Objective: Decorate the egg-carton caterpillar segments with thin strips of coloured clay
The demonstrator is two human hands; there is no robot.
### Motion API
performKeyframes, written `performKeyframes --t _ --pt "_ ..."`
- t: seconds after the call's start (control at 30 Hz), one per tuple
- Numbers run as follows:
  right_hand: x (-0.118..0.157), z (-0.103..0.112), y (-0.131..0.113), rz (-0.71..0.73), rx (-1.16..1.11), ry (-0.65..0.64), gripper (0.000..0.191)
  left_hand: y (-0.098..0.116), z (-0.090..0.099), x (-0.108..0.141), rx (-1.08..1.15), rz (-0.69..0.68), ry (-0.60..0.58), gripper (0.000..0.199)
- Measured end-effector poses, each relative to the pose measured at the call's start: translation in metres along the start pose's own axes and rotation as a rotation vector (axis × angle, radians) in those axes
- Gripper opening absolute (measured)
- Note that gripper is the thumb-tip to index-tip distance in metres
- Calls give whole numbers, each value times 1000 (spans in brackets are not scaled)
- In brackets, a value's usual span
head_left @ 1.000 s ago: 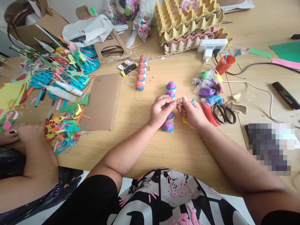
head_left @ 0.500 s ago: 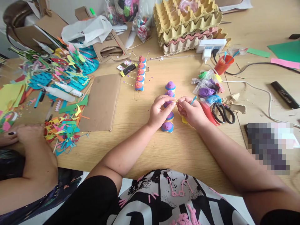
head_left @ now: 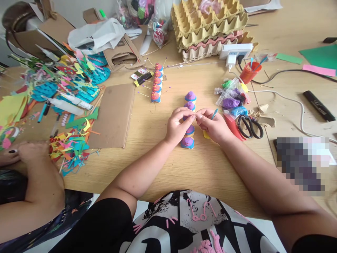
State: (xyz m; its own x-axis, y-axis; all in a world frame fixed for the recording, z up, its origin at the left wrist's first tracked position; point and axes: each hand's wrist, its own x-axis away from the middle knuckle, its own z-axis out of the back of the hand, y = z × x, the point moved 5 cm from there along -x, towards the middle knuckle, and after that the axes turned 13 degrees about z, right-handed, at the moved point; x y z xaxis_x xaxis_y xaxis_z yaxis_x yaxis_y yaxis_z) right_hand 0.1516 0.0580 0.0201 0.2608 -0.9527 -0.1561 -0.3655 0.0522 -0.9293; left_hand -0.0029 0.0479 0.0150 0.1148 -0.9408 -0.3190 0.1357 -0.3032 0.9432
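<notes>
My left hand (head_left: pixel 178 127) is closed in a pinch above a strip of egg-carton bumps (head_left: pixel 187 142), which are purple on top and blue below. Its fingertips meet those of my right hand (head_left: pixel 214 129); whatever is pinched between them is too small to make out. A slim blue clay tool (head_left: pixel 215 113) sticks up from my right hand's closed fingers. Part of the strip is hidden behind my hands. Under my right hand shows a bit of something yellow (head_left: pixel 206 135). Farther back stands a similar red-and-blue strip (head_left: pixel 157 82) with smiling faces and pins in its sides.
Black-handled scissors (head_left: pixel 249 127), bags of coloured clay (head_left: pixel 231 102) and an orange cup (head_left: pixel 249 73) lie to the right. Egg trays (head_left: pixel 210 33) are stacked behind, near a power strip (head_left: pixel 235 50). Cardboard (head_left: pixel 112 116) and paper scraps (head_left: pixel 71 147) lie left, beside another person's arm (head_left: pixel 39 175).
My right hand's fingertips have come slightly closer to my left's, and the small yellowish bit seen between them before is now hidden. The view has shifted a little.
</notes>
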Motion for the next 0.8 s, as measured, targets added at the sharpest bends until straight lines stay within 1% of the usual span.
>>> performKeyframes --t 0.13,0.27,0.37,0.43,0.5,0.57,0.67,0.8 --pt "0 0 1 0 -36 19 51 0 0 0 22 31 -12 26" --pt "1 2 2 -13 -42 57 48 -4 1 1 68 131 -10 30" --pt "2 3 2 -37 21 74 54 -9 2 1 95 221 1 30" --pt "2 4 3 -48 75 83 61 -11 2 1 113 250 6 29" --pt "1 5 3 -50 100 81 64 -12 3 1 123 253 10 29" --pt "1 4 4 -44 102 67 64 -12 3 1 124 249 4 30" --pt "-1 3 4 -32 97 49 59 -12 2 1 123 246 -9 32" --pt "-1 4 5 -33 71 45 53 -12 2 1 114 240 3 29"
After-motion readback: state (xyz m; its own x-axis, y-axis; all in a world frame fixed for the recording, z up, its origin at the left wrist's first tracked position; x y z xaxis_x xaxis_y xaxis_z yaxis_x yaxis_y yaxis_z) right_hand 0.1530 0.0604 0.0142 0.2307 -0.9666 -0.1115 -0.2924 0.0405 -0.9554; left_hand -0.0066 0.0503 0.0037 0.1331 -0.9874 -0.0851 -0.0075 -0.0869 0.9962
